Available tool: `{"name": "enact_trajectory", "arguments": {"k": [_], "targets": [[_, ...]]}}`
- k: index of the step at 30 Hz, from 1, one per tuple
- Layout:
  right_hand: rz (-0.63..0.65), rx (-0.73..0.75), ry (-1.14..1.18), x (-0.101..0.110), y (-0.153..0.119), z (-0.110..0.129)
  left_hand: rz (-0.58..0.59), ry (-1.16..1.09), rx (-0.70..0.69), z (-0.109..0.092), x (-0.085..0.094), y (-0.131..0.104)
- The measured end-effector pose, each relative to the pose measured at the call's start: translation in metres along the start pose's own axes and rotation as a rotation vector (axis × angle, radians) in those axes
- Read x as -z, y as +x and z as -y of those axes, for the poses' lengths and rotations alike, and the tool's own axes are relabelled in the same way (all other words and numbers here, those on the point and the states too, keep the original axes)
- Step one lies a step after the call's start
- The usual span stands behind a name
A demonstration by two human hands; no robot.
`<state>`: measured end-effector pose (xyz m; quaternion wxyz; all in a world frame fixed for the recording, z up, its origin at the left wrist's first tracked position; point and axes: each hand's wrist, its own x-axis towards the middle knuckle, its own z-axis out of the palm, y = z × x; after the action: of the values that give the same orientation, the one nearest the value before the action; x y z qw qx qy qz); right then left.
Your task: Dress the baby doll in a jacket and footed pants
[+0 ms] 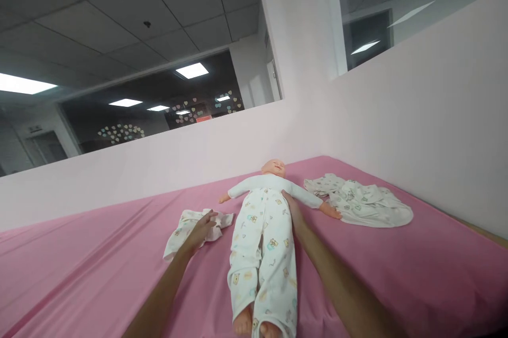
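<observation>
A baby doll (273, 182) lies on its back on the pink sheet, head toward the wall and feet toward me. It has on a white long-sleeved top and white printed pants (264, 243) that reach its ankles. My right hand (292, 210) is at the waist on the doll's right-hand side in view, thumb against the pants' waistband; its other fingers are mostly hidden behind the doll. To the left, my left hand (203, 228) is over a small crumpled white printed garment (180, 229), fingers stretched out and apart. I cannot tell how firmly it touches the cloth.
Another white printed garment (369, 203) lies rumpled to the right, near the doll's outstretched hand. The pink sheet (119, 253) has creases at the left. White walls (428, 110) with windows (138, 36) border the back and right of the surface.
</observation>
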<state>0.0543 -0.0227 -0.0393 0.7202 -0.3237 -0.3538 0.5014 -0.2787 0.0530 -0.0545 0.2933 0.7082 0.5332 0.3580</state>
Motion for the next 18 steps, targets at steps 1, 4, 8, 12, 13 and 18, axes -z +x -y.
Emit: {"name": "enact_trajectory", "arguments": {"k": [1, 4, 8, 12, 13, 18], "targets": [[0.026, -0.008, 0.029, 0.003, 0.002, -0.002, 0.041, 0.031, -0.019, -0.002, -0.011, 0.001], [0.032, -0.026, 0.088, 0.009, 0.008, -0.009, 0.104, 0.136, -0.053, -0.001, -0.027, 0.005], [0.001, -0.037, 0.067, 0.012, 0.012, -0.015, -0.022, 0.159, -0.092, 0.009, -0.026, 0.011], [-0.023, -0.033, 0.051, 0.013, 0.014, -0.015, -0.267, 0.197, -0.063, 0.016, -0.012, 0.013], [-0.031, -0.029, 0.054, 0.013, 0.014, -0.015, -0.288, 0.217, -0.052, 0.017, -0.008, 0.012], [-0.058, -0.024, 0.032, 0.014, 0.016, -0.019, -0.216, 0.353, 0.002, 0.022, 0.003, -0.001]]}}
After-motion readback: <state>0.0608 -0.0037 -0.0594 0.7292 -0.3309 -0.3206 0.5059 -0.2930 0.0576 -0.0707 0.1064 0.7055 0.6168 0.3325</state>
